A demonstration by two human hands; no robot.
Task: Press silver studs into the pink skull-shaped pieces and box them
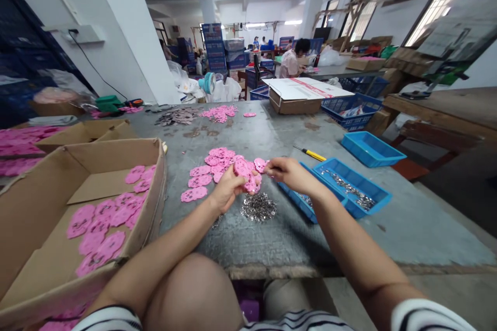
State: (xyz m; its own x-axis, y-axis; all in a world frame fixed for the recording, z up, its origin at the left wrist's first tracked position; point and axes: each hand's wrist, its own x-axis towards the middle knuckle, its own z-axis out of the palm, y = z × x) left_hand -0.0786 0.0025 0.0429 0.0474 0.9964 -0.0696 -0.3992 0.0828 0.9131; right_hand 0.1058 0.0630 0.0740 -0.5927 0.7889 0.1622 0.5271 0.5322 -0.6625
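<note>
My left hand (225, 189) grips a small stack of flat pink plastic pieces (245, 175) just above the grey worktable (272, 238). My right hand (285, 171) pinches at the right edge of that stack, fingers closed on a small part I cannot make out. More loose pink pieces (202, 178) lie spread on the table just behind and left of my hands. A little heap of small silver metal parts (259, 207) sits on the table right below my hands.
An open cardboard box (50, 248) with several pink pieces stands at my left. Blue trays (351, 186) with metal parts sit at the right, another blue tray (370, 149) and a yellow screwdriver (310, 153) behind. Farther back lie a closed carton (303, 94), more pink and grey piles, and a seated person (293, 59).
</note>
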